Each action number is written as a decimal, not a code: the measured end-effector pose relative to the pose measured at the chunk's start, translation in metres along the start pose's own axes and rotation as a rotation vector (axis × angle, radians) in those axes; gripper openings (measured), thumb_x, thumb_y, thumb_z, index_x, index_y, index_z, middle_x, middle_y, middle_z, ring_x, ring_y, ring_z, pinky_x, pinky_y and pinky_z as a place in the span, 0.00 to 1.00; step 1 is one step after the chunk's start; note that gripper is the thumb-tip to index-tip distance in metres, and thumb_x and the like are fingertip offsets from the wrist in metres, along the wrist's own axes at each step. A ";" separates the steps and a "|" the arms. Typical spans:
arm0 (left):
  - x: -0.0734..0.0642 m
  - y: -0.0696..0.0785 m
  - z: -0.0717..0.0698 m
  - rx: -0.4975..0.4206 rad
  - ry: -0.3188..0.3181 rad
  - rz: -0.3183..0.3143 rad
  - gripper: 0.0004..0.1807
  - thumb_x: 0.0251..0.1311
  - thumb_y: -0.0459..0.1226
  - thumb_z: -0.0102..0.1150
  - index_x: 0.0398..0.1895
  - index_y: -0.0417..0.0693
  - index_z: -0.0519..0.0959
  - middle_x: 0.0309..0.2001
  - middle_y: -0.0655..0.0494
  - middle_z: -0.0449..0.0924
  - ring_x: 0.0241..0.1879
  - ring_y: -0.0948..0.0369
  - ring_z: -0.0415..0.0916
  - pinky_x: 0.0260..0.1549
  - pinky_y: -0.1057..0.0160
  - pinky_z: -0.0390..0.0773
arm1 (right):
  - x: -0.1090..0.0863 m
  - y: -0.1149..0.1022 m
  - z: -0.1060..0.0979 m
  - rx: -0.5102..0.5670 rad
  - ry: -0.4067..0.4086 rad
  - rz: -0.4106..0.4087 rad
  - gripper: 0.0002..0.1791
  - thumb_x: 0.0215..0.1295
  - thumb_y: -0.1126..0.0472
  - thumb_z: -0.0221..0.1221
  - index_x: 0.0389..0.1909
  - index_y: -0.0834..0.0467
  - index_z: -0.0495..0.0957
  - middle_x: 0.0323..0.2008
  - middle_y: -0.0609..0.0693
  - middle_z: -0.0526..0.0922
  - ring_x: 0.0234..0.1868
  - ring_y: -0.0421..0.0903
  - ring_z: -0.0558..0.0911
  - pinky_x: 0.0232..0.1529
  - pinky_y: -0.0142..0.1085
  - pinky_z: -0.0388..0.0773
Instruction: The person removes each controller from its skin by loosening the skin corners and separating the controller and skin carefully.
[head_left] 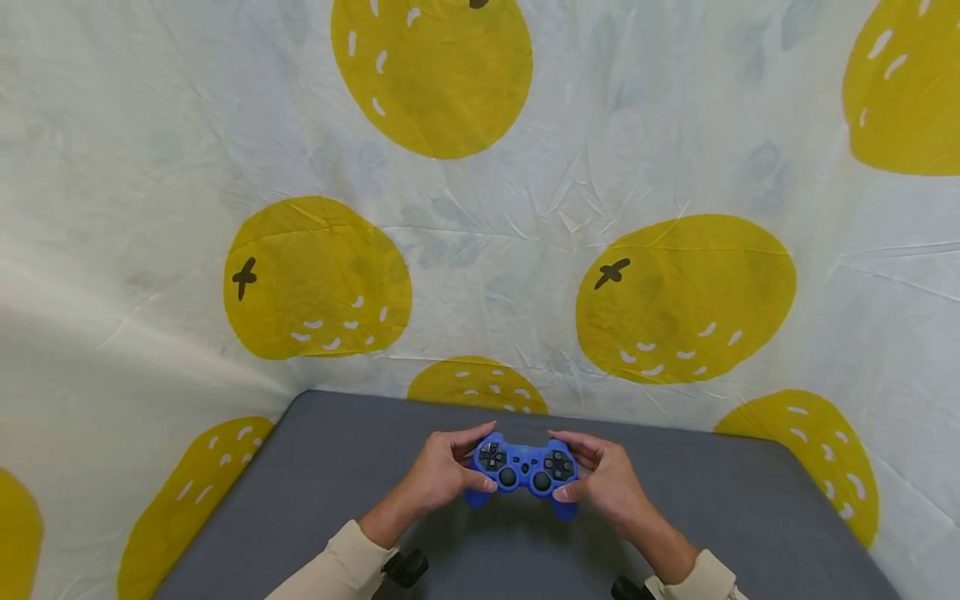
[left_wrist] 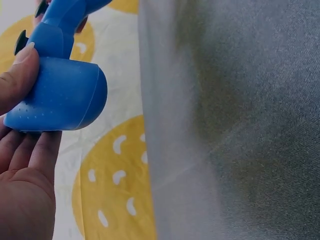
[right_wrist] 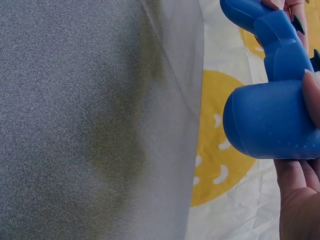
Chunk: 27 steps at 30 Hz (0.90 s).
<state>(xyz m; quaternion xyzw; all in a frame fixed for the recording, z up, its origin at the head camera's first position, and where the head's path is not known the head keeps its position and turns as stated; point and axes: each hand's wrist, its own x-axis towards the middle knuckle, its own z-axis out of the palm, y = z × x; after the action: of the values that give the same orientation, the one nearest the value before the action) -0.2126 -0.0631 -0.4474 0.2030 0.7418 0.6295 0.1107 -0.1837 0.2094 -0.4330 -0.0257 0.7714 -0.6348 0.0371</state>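
A blue game controller (head_left: pixel 525 461) with black buttons and two black thumbsticks is held up over the grey table, its face toward the head camera. My left hand (head_left: pixel 442 468) grips its left side, thumb at the lower left near the stick and index finger along the top edge. On the other side my right hand (head_left: pixel 611 479) holds the right grip, thumb below the face buttons. In the left wrist view the rounded blue handle (left_wrist: pixel 65 95) sits between thumb and fingers. The right wrist view shows the other handle (right_wrist: pixel 270 120) held the same way.
The grey table (head_left: pixel 360 433) spreads beneath the hands, with a soft shadow under the controller. A white cloth (head_left: pixel 495 275) printed with yellow fruit hangs behind and beside it. Black wrist cameras (head_left: pixel 406 567) sit by the cream sleeves (head_left: pixel 337 567).
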 end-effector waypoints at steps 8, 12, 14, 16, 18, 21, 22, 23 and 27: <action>-0.002 0.000 -0.001 -0.011 0.006 0.028 0.44 0.50 0.25 0.78 0.73 0.56 0.75 0.74 0.46 0.72 0.68 0.45 0.77 0.52 0.60 0.86 | -0.002 0.000 0.002 -0.014 0.027 -0.018 0.45 0.37 0.82 0.76 0.64 0.59 0.82 0.68 0.62 0.79 0.71 0.58 0.77 0.56 0.40 0.85; -0.003 0.001 -0.001 -0.015 0.011 0.039 0.44 0.50 0.25 0.78 0.72 0.57 0.76 0.74 0.45 0.72 0.68 0.46 0.77 0.51 0.62 0.86 | -0.002 0.000 0.004 -0.016 0.033 -0.026 0.45 0.37 0.83 0.75 0.63 0.57 0.82 0.68 0.60 0.79 0.73 0.56 0.75 0.61 0.43 0.82; -0.004 0.002 -0.001 -0.013 0.016 0.041 0.44 0.50 0.25 0.78 0.72 0.58 0.76 0.74 0.46 0.73 0.66 0.47 0.79 0.50 0.62 0.87 | -0.002 0.000 0.004 -0.013 0.036 -0.033 0.46 0.37 0.84 0.74 0.64 0.57 0.82 0.68 0.59 0.80 0.73 0.56 0.75 0.61 0.43 0.82; -0.004 0.003 -0.001 -0.012 0.020 0.044 0.44 0.50 0.25 0.78 0.72 0.59 0.76 0.73 0.46 0.73 0.64 0.47 0.81 0.48 0.63 0.87 | -0.003 -0.001 0.004 -0.011 0.039 -0.046 0.46 0.37 0.85 0.74 0.64 0.58 0.82 0.68 0.59 0.80 0.73 0.56 0.75 0.60 0.42 0.82; -0.005 0.004 0.000 -0.015 0.022 0.050 0.43 0.50 0.25 0.78 0.72 0.59 0.76 0.73 0.47 0.74 0.64 0.47 0.81 0.47 0.63 0.87 | -0.004 -0.001 0.004 -0.015 0.046 -0.058 0.46 0.37 0.85 0.74 0.64 0.58 0.82 0.68 0.59 0.80 0.73 0.55 0.75 0.59 0.41 0.83; -0.005 0.005 0.001 -0.016 0.024 0.069 0.43 0.51 0.25 0.77 0.72 0.58 0.76 0.73 0.50 0.74 0.66 0.48 0.79 0.48 0.63 0.87 | -0.006 -0.003 0.004 -0.020 0.064 -0.071 0.46 0.36 0.85 0.74 0.64 0.57 0.82 0.67 0.58 0.81 0.71 0.54 0.76 0.57 0.40 0.84; -0.005 0.005 0.001 -0.012 0.026 0.077 0.43 0.51 0.26 0.78 0.72 0.57 0.76 0.73 0.51 0.75 0.66 0.48 0.79 0.48 0.63 0.87 | -0.007 -0.003 0.004 -0.026 0.067 -0.078 0.46 0.36 0.85 0.74 0.64 0.57 0.82 0.67 0.58 0.81 0.71 0.53 0.77 0.57 0.40 0.84; -0.005 0.006 0.001 -0.007 0.027 0.083 0.43 0.51 0.26 0.78 0.72 0.57 0.76 0.73 0.52 0.75 0.67 0.48 0.79 0.49 0.63 0.87 | -0.008 -0.003 0.003 -0.030 0.073 -0.085 0.46 0.36 0.85 0.74 0.63 0.57 0.83 0.67 0.58 0.81 0.70 0.53 0.78 0.56 0.39 0.85; -0.004 0.006 0.003 0.000 0.034 0.107 0.43 0.50 0.26 0.78 0.72 0.56 0.76 0.72 0.56 0.75 0.66 0.49 0.80 0.48 0.65 0.87 | -0.010 -0.005 0.002 -0.048 0.081 -0.134 0.45 0.37 0.83 0.75 0.63 0.58 0.82 0.66 0.60 0.81 0.68 0.54 0.80 0.56 0.39 0.85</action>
<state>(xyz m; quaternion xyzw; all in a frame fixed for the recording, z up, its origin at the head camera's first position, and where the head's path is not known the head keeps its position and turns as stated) -0.2071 -0.0617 -0.4423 0.2315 0.7316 0.6380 0.0643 -0.1733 0.2072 -0.4281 -0.0526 0.7838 -0.6177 -0.0374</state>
